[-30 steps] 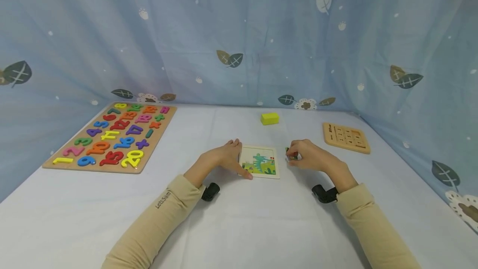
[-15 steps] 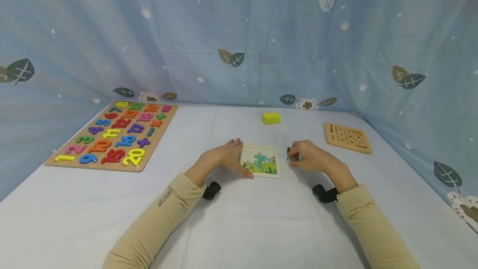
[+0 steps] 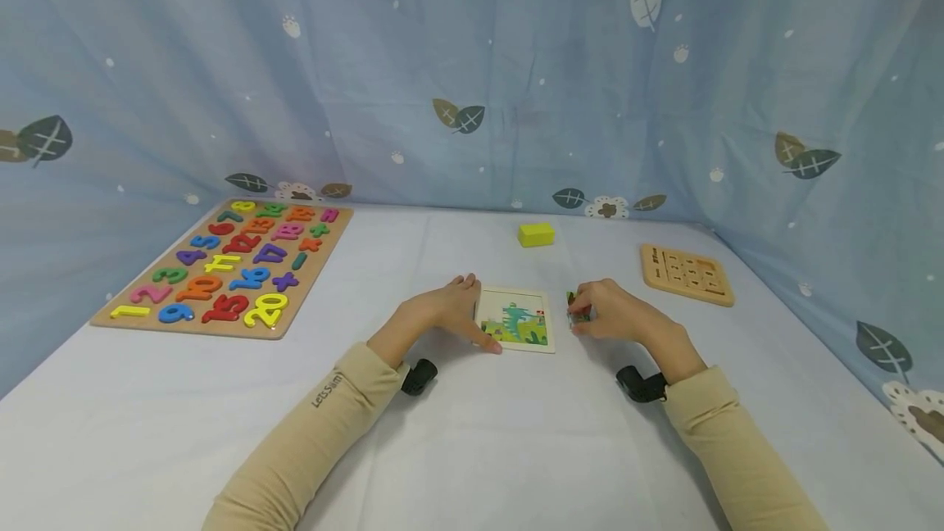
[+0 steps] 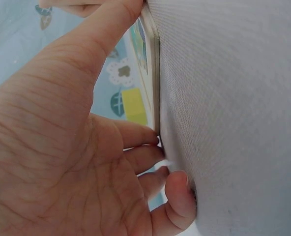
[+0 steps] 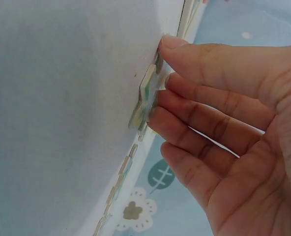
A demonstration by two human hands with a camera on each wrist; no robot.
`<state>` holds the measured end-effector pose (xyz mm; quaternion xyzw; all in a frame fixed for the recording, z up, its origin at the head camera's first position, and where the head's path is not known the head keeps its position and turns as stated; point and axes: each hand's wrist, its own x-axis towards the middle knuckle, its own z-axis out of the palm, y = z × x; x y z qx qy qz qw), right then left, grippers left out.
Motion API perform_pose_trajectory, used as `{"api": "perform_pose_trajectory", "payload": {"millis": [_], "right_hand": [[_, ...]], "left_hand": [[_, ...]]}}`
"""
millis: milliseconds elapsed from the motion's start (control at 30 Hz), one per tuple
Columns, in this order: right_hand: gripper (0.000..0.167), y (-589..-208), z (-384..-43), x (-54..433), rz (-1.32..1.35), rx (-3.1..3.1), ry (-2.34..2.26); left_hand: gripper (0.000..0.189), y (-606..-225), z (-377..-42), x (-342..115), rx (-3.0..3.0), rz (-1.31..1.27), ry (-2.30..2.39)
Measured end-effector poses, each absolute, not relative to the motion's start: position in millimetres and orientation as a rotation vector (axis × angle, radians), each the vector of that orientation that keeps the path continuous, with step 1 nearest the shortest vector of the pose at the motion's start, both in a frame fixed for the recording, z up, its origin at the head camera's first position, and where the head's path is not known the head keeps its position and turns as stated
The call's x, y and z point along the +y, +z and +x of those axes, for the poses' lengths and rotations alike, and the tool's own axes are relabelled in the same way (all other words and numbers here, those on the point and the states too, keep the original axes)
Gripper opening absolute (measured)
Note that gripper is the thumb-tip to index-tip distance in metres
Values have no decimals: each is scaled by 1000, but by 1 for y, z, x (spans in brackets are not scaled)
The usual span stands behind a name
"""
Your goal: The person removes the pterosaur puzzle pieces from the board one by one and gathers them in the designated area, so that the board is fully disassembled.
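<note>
A square wooden jigsaw puzzle point(image 3: 528, 319) with a green dinosaur picture and a pale frame lies flat on the table. My left hand point(image 3: 450, 308) rests along its left side, fingers nearly straight. The thumb touches the near edge, and in the left wrist view the fingertips meet the far corner of the frame point(image 4: 154, 93). Right of the puzzle, my right hand point(image 3: 612, 310) pinches at a small colourful jigsaw piece point(image 3: 580, 315), mostly covered by the fingers. The right wrist view has that piece point(image 5: 146, 83) tilted up among other flat pieces point(image 5: 115, 184) under the fingertips.
A board of coloured numbers point(image 3: 221, 269) lies at the left. Behind the puzzle sits a yellow block point(image 3: 536, 234). At the right is a small wooden number-tile board point(image 3: 686, 273). A blue patterned curtain point(image 3: 487, 64) hangs along the table's back.
The right hand's fingers have shifted very slightly at the pieces. The left hand and the puzzle keep their places; the head view has drifted a little.
</note>
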<state>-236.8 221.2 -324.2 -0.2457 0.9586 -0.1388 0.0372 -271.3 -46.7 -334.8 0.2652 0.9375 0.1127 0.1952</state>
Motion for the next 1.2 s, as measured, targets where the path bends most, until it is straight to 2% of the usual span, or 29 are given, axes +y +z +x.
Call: {"api": "perform_pose_trajectory", "payload": {"millis": [500, 967, 1200], "right_hand": [[29, -312, -236, 226, -829, 2954, -475], [49, -310, -253, 160, -814, 2819, -347], [49, -314, -254, 143, -827, 2797, -330]], "left_hand": [[118, -336, -270, -44, 2630, 732, 332], [119, -337, -271, -46, 2624, 704, 325], [119, -336, -272, -46, 2623, 705, 308]]}}
